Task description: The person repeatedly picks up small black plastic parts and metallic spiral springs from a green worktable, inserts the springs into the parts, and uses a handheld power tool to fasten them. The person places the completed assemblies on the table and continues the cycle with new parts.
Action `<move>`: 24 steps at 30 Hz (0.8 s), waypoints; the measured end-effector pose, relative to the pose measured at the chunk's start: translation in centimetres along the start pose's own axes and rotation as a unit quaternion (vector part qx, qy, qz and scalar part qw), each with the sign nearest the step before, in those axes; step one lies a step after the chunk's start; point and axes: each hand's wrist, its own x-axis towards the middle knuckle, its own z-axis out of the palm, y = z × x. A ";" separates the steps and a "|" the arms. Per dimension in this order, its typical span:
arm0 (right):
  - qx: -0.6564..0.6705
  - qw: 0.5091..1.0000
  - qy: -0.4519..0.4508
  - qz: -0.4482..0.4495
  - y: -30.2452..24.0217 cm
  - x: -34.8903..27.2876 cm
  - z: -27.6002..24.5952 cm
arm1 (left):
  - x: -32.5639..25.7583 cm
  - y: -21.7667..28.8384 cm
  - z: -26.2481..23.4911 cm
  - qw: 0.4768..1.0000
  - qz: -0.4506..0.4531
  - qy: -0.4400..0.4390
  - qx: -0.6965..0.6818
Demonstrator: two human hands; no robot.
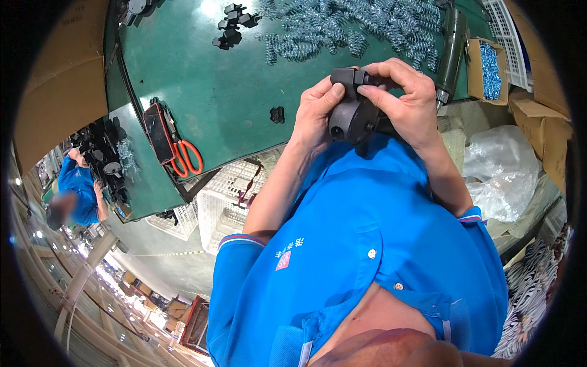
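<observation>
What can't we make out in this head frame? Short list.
- Dark grey moulded plastic part: its far side is covered by the left hand and right hand, so their hold underneath is unseen.
- Heap of small metal coil springs: cut off by the top edge, too small to count.
- Flat black device by the orange-handled scissors: tilted, its face unreadable.

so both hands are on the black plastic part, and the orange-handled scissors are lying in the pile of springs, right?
Not quite. Both hands, left hand and right hand, do hold the black plastic part, but the orange-handled scissors lie on the green table beside a black and red device, apart from the springs, per the head view.
</observation>
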 end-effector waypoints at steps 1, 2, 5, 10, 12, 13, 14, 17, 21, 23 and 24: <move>0.003 1.000 0.007 0.020 0.0 -0.3 0.0 | 0.0 -0.1 -0.2 1.000 -0.017 -0.012 -0.002; 0.006 0.999 0.014 0.039 0.1 -0.5 0.0 | 0.1 -0.1 -0.4 0.999 -0.033 -0.024 -0.005; 0.104 0.991 0.035 0.077 0.8 -1.6 0.2 | 0.1 0.3 -0.1 0.994 -0.077 -0.070 -0.038; 0.178 0.974 0.093 0.110 0.9 -3.0 0.3 | 0.3 1.4 1.3 0.991 -0.094 -0.045 0.081; 0.233 0.956 0.111 0.138 0.8 -3.3 0.3 | 0.5 1.6 2.2 0.990 -0.068 -0.036 0.120; 0.238 0.955 0.107 0.139 0.8 -3.2 0.1 | 0.5 1.9 2.4 0.990 -0.082 -0.036 0.107; 0.243 0.954 0.103 0.139 0.8 -3.1 -0.1 | 0.7 2.3 2.4 0.990 -0.106 -0.040 0.089; 0.187 0.973 0.052 0.121 1.9 -2.6 -0.8 | 1.3 2.9 2.5 0.983 -0.141 -0.014 0.115; -0.067 0.997 -0.016 0.047 2.3 -2.0 -2.8 | 1.7 2.8 2.4 0.960 -0.078 -0.017 0.270; -0.094 0.995 -0.014 0.028 2.5 -2.0 -3.1 | 1.9 3.0 2.9 0.931 -0.042 -0.017 0.362; -0.057 0.998 0.003 0.026 2.8 -2.1 -2.9 | 2.0 3.1 3.2 0.929 -0.039 -0.025 0.366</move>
